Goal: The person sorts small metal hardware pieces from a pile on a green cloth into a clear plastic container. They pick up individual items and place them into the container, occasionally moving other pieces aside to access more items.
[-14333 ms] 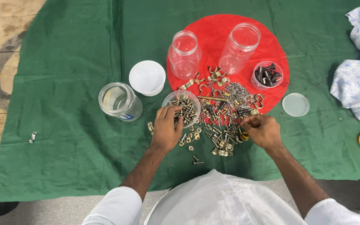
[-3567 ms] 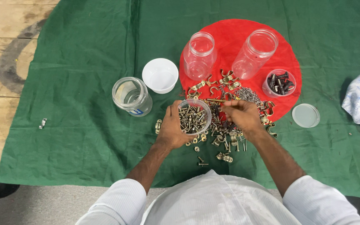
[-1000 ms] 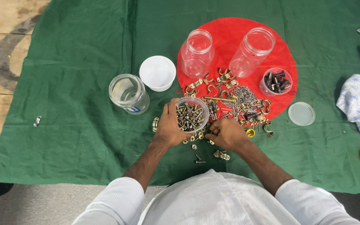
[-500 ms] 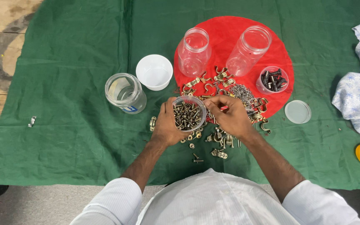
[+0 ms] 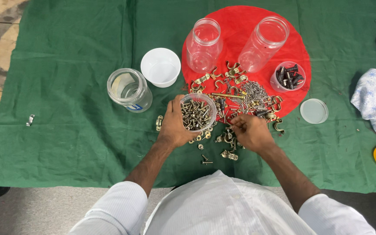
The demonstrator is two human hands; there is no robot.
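Left hand [image 5: 176,127] wrapped around a small clear plastic cup of brass screws [image 5: 198,112], holding it just above the green cloth [image 5: 75,113]. Right hand [image 5: 252,132] closed, fingertips pinched at the near edge of the loose heap of brass hooks, nails and fittings [image 5: 240,98]; whether a piece is caught between them cannot be told. Sorting step, by the look: picking screws out of the heap. Next move likely a short carry left to the cup's mouth. Beyond, two empty clear jars [image 5: 203,43] on a red round mat [image 5: 240,26].
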